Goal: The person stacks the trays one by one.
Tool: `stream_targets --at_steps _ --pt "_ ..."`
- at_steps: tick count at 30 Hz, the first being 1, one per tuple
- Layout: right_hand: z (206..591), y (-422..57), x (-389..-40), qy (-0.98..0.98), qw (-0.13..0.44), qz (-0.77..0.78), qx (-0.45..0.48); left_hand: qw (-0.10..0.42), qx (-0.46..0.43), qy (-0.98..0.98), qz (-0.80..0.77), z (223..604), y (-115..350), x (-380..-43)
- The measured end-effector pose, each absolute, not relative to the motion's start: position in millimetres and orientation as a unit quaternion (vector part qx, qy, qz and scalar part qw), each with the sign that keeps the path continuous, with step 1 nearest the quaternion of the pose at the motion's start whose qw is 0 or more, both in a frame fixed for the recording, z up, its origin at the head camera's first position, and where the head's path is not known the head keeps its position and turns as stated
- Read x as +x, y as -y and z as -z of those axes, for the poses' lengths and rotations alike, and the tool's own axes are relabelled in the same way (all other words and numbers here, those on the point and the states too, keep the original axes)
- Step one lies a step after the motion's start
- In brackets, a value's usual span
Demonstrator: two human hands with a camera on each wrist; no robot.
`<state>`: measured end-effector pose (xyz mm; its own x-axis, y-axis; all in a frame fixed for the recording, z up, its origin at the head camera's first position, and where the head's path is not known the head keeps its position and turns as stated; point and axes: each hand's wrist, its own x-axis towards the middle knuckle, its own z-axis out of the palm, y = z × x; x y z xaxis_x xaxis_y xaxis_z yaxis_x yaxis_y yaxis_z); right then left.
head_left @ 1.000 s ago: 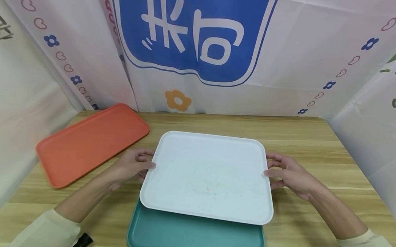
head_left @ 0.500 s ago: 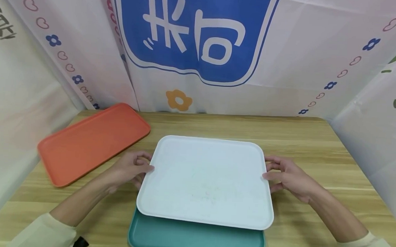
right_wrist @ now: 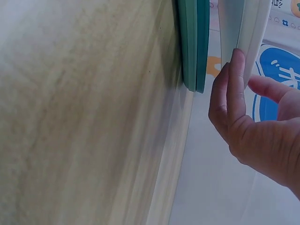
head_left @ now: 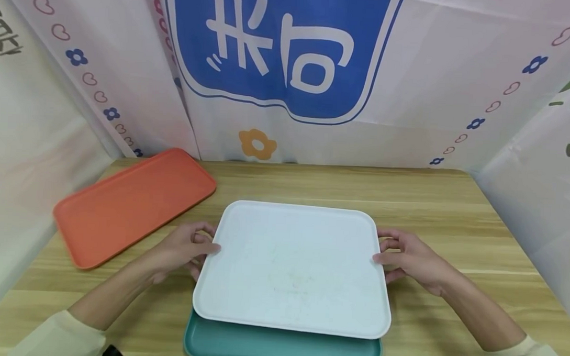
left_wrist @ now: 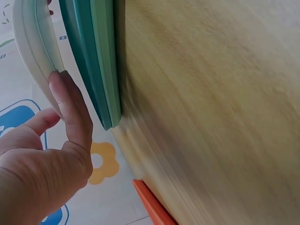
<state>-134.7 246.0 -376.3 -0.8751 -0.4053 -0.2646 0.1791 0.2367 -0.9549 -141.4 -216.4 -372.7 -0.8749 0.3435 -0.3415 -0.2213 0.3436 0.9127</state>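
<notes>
left hand and right hand pinch the white tray at opposite sides, thumbs above, other fingers seemingly beneath.

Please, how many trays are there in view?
4 at least: a white rectangular tray, centre; a teal rectangular tray below it; a pale green tray beneath the teal one, in wrist views; an orange rectangular tray, left. The stack may hide more.

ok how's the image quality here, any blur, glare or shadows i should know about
Head view: fairly even light, white tray bright with clear edges, soft shadows on the table; left wrist view: dimmer, scene turned sideways, table grain smeared, pale haze top right; right wrist view: also dim and sideways, grain soft, pale haze top left.
</notes>
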Motion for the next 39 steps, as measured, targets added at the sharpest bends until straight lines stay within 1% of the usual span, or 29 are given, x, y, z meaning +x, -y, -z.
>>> stream_targets --at_steps 9,19,23,31,39 --pt "375.3 -248.1 -133.2 -0.753 0.244 0.606 -0.083 0.282 0.044 -0.767 -0.574 374.8 221.5 -145.5" --pt "376.5 -248.8 -132.0 -0.756 0.249 0.602 -0.072 0.294 0.038 -0.766 -0.570 374.3 220.6 -147.0" --pt "376.8 -249.0 -132.0 -0.756 0.251 0.600 -0.070 0.295 0.041 -0.765 -0.571 373.7 220.5 -146.3" --pt "378.0 -247.4 -131.5 -0.757 0.256 0.597 -0.068 0.279 0.033 -0.772 -0.571 373.2 220.0 -144.2" --pt "378.7 -245.0 -129.7 -0.759 0.255 0.597 -0.056 0.279 0.033 -0.766 -0.578 373.6 221.4 -142.5"
